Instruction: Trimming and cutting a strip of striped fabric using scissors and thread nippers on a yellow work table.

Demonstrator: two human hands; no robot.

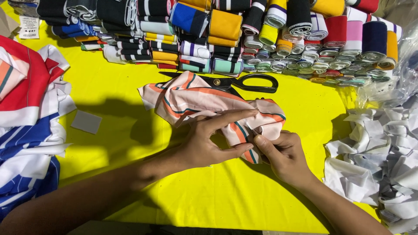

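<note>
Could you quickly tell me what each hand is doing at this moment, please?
Left hand: closed on the pink striped fabric, index finger stretched along it.
Right hand: pinching the same fabric's edge between thumb and fingers.

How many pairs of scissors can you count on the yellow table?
1. The black-handled scissors lie just behind the pink striped fabric that the left hand and right hand hold; the fabric covers part of the blades. More could be hidden under the cloth piles.

White printed label (29,27) at top left; clear plastic bag (394,80) at right edge.
</note>
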